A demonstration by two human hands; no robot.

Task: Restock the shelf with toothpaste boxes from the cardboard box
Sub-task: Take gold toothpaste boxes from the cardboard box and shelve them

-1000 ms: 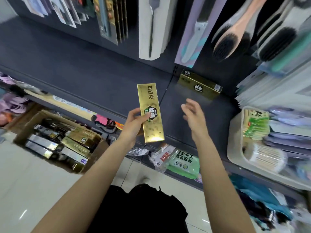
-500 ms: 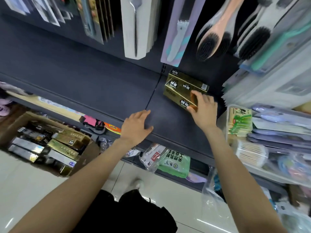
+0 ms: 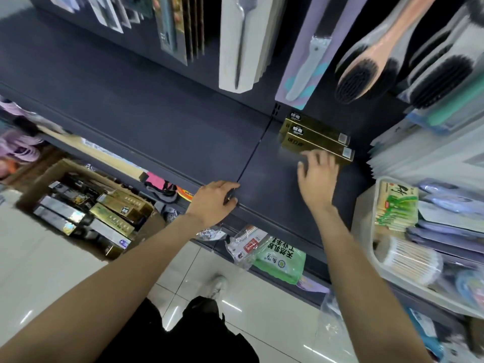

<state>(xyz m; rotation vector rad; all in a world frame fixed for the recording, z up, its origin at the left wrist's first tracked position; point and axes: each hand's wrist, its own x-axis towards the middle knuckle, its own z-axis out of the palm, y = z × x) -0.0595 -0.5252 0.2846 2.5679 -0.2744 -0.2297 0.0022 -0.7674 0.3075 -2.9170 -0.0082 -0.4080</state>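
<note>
The gold toothpaste box [image 3: 318, 146] I held a second ago now lies stacked at the shelf [image 3: 157, 121] back, my right hand [image 3: 317, 176] and left hand [image 3: 213, 201] spread empty, so the cardboard box [image 3: 86, 205] comes next.

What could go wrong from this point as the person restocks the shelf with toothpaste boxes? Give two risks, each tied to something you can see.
1. The right hand is beside the front gold toothpaste box; a careless nudge might knock the short row out of line.
2. The cardboard box sits low on the floor to the left, under the lower shelf edge. The left hand rests on the shelf, so reaching down might mean an awkward bend or a bump.
</note>
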